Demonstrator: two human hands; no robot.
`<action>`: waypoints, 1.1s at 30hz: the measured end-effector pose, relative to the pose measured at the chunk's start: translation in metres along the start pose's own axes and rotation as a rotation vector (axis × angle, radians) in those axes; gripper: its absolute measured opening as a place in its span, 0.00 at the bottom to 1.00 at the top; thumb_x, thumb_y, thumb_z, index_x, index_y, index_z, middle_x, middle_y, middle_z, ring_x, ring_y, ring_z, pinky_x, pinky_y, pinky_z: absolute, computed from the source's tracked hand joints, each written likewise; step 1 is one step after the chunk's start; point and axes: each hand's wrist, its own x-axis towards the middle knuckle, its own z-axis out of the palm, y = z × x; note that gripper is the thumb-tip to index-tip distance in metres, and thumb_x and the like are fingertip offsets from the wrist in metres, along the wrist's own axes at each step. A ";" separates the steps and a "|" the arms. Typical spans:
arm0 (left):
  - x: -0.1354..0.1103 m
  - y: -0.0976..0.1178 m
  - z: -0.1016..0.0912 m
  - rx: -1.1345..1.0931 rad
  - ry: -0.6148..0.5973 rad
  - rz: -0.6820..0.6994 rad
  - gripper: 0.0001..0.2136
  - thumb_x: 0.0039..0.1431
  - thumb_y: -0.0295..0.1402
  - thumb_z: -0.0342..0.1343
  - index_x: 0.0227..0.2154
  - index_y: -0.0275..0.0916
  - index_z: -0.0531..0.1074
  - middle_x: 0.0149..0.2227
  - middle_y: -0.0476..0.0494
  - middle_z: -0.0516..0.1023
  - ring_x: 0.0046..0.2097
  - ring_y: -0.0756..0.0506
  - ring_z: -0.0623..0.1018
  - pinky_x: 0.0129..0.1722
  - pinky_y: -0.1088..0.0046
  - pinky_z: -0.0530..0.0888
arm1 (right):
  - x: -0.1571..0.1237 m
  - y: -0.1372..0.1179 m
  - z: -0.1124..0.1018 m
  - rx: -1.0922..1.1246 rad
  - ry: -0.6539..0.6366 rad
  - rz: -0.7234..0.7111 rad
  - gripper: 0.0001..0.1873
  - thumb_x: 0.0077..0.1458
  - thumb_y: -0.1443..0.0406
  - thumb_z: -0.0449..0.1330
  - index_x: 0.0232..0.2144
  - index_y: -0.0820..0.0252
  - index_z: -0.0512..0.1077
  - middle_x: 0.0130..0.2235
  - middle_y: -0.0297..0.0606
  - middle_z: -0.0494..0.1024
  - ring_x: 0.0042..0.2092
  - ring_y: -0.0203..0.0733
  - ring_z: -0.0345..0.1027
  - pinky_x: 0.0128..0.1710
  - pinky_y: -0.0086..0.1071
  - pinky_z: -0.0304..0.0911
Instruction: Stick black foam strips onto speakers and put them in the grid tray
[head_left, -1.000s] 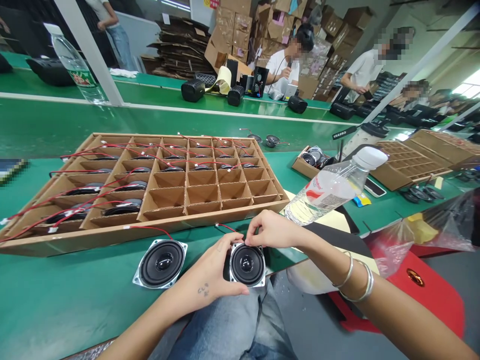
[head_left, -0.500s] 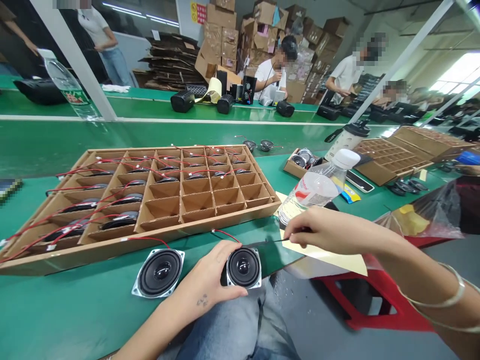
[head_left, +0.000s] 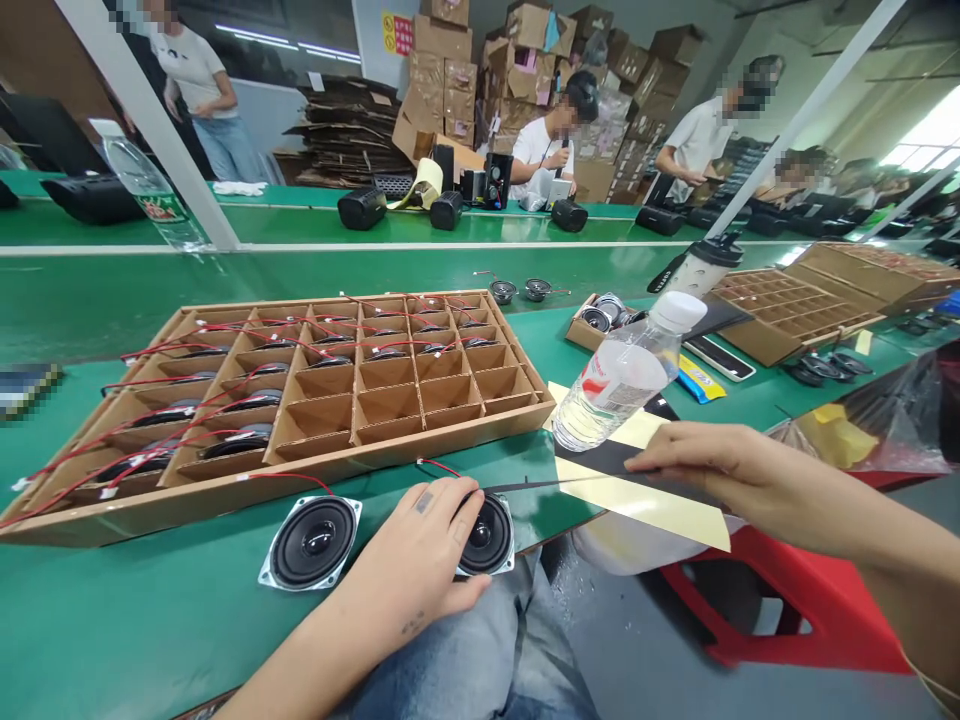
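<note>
My left hand curls over a small square speaker at the table's near edge and holds it. A thin black strip runs from that speaker toward my right hand, whose fingers pinch it over a sheet of black strips on yellow backing. A second speaker with a red wire lies to the left of my left hand. Behind them sits a cardboard divider tray, with speakers and red wires in its left and far cells.
A clear water bottle stands tilted just beyond my right hand. A small box of speakers, another divider tray and a plastic bag lie right. A red stool stands below. Other people work across the green belt.
My right hand left the speaker and moved right to the backing sheet, drawing a thin black strip out. My left hand slid further over the speaker.
</note>
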 end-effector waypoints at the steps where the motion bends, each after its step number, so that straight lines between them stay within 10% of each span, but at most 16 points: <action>1: 0.002 0.002 -0.001 0.015 0.002 0.009 0.26 0.44 0.34 0.61 0.47 0.28 0.64 0.47 0.32 0.69 0.47 0.37 0.70 0.46 0.58 0.71 | 0.006 -0.006 -0.004 -0.039 0.050 -0.044 0.13 0.58 0.59 0.51 0.35 0.51 0.75 0.34 0.38 0.74 0.35 0.43 0.69 0.31 0.31 0.63; 6: 0.001 0.006 0.000 0.011 0.053 -0.024 0.27 0.41 0.32 0.63 0.46 0.29 0.64 0.45 0.34 0.70 0.46 0.38 0.71 0.44 0.59 0.73 | 0.026 -0.034 -0.021 -0.225 0.228 -0.249 0.12 0.56 0.63 0.52 0.27 0.55 0.74 0.28 0.35 0.74 0.29 0.39 0.67 0.28 0.31 0.59; 10: -0.006 0.003 0.007 -0.055 0.144 -0.019 0.28 0.42 0.30 0.62 0.47 0.30 0.60 0.46 0.34 0.69 0.47 0.40 0.71 0.46 0.61 0.73 | 0.012 -0.022 -0.020 -0.173 0.224 -0.152 0.09 0.54 0.62 0.56 0.24 0.57 0.71 0.27 0.34 0.73 0.28 0.37 0.65 0.26 0.28 0.59; 20: -0.004 0.002 0.008 -0.060 0.069 -0.049 0.28 0.43 0.32 0.62 0.49 0.32 0.62 0.47 0.36 0.68 0.48 0.39 0.70 0.47 0.60 0.72 | -0.057 0.056 0.055 0.175 0.256 0.242 0.16 0.48 0.55 0.61 0.18 0.59 0.69 0.22 0.35 0.70 0.25 0.38 0.64 0.24 0.28 0.60; 33: 0.001 -0.004 0.008 -0.020 0.009 -0.003 0.29 0.44 0.34 0.62 0.51 0.35 0.62 0.47 0.37 0.67 0.47 0.39 0.68 0.45 0.60 0.70 | -0.082 0.040 0.102 0.333 0.241 0.201 0.14 0.49 0.59 0.62 0.18 0.59 0.67 0.22 0.33 0.68 0.24 0.35 0.62 0.24 0.26 0.59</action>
